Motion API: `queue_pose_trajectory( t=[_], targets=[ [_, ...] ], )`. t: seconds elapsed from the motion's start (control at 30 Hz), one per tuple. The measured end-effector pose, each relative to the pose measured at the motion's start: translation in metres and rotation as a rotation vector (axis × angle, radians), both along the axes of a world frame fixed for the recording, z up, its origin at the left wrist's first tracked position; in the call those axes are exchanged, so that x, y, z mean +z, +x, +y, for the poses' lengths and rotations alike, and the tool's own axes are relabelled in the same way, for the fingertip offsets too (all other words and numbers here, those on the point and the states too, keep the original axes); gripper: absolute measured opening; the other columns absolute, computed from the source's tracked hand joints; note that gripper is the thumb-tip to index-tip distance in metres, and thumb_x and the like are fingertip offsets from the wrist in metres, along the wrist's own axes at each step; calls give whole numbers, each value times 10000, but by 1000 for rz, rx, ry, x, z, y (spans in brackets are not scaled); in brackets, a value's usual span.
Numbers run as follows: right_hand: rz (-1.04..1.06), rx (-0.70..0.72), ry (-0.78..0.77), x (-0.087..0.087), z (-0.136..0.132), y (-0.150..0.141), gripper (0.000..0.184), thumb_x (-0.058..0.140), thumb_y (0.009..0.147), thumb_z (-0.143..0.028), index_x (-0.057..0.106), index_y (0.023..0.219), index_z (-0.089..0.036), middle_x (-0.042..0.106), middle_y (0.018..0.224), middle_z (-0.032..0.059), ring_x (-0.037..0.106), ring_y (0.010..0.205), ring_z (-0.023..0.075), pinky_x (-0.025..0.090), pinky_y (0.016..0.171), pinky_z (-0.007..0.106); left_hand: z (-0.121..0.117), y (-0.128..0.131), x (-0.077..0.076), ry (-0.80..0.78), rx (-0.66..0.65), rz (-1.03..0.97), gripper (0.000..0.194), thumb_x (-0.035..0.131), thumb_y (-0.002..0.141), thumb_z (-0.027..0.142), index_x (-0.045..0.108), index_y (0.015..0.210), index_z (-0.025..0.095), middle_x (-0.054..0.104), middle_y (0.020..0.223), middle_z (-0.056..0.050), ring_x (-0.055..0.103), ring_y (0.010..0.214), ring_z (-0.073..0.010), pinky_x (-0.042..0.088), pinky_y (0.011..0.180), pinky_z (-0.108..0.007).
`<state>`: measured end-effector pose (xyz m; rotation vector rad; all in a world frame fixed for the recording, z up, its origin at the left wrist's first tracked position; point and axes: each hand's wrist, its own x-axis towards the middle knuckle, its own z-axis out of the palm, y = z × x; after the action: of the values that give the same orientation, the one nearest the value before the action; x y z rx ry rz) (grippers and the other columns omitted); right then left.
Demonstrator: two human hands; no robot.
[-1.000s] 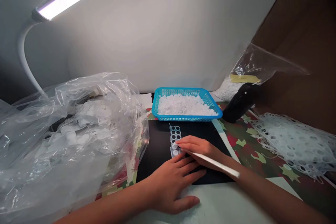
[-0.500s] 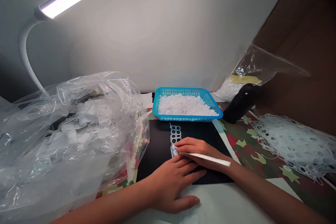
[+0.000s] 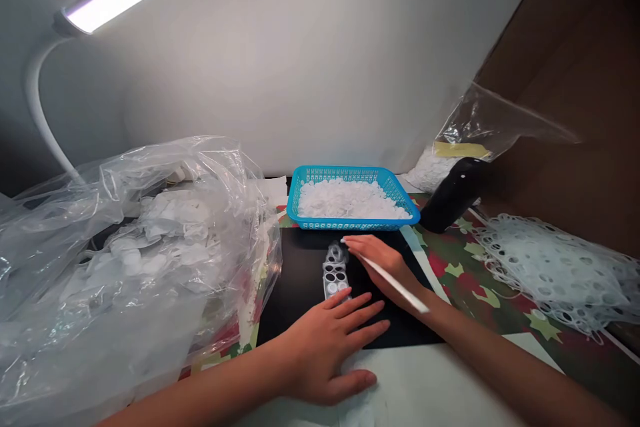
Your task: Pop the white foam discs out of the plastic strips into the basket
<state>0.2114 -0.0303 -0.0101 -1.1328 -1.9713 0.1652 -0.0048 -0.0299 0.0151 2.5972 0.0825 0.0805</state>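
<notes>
My right hand (image 3: 380, 263) lies on the black mat (image 3: 300, 307) and is shut on a thin white stick (image 3: 395, 283), whose tip points up and left beside the strip. Just left of my fingertips is a narrow perforated white strip (image 3: 336, 273) with round holes, some filled with white discs. Its upper end looks raised or crumpled. My left hand (image 3: 325, 353) rests flat and open at the mat's front edge, just below the strip, holding nothing.
A blue plastic basket (image 3: 353, 225) full of white discs stands behind the mat. A large clear plastic bag (image 3: 140, 280) of white pieces fills the left. Perforated white sheet scrap (image 3: 550, 273) lies at right, near a black object (image 3: 450, 195) and a plastic bag (image 3: 475, 123).
My right hand has slid up the mat towards the basket. The white stick has swung from nearly level to a slant. The strip's upper end now looks raised. My left hand has barely moved.
</notes>
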Motion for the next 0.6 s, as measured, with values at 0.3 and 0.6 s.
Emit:
queue_pose_trajectory(
  t=[0.3, 0.6],
  targets=[
    [57, 206, -30, 25, -21, -9, 224, 462, 970, -139, 613, 1122, -203, 686, 1131, 62, 643, 1064, 158, 534, 925, 298, -2, 0, -3, -2, 35, 16, 631, 394, 942, 514, 252, 1487, 230, 250, 1550, -83, 228, 1430, -280, 227, 1144, -509],
    [113, 298, -119, 15, -27, -11, 233, 461, 973, -157, 602, 1150, -214, 670, 1147, 66, 620, 1084, 168, 520, 937, 323, 0, 0, -2, 55, 13, -59, 615, 435, 936, 481, 316, 1457, 177, 389, 1482, -100, 264, 1416, -242, 32, 1193, -450]
  ],
)
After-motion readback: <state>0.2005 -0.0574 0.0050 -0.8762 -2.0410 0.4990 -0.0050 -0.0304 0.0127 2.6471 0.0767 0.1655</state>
